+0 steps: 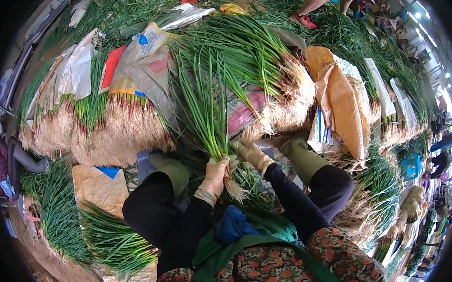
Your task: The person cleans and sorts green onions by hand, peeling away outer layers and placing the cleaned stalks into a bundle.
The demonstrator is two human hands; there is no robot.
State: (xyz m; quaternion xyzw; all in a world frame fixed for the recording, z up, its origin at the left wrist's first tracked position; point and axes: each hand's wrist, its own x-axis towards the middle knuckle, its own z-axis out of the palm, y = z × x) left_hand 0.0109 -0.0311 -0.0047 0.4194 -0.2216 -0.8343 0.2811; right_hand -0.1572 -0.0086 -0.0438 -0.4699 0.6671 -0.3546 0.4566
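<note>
- Grasping 1 bunch of green onions (209, 125) by the pale stems in the gloved left grip (214, 179), between 2 dark-clad knees (333, 185), near the near edge of a pink-marked woven sack (241, 120).
- Poising the gloved right grip (254, 154) just beside those stems, with fingers blurred; cannot tell whether clenched or released.
- Facing a larger heap of green onions (241, 45) on that sack, with pale roots toward the right edge.
- Having an orange-brown sack (343, 103) to the right, and root-ended bundles (127, 128) partly under a printed sack (145, 50) to the left.
</note>
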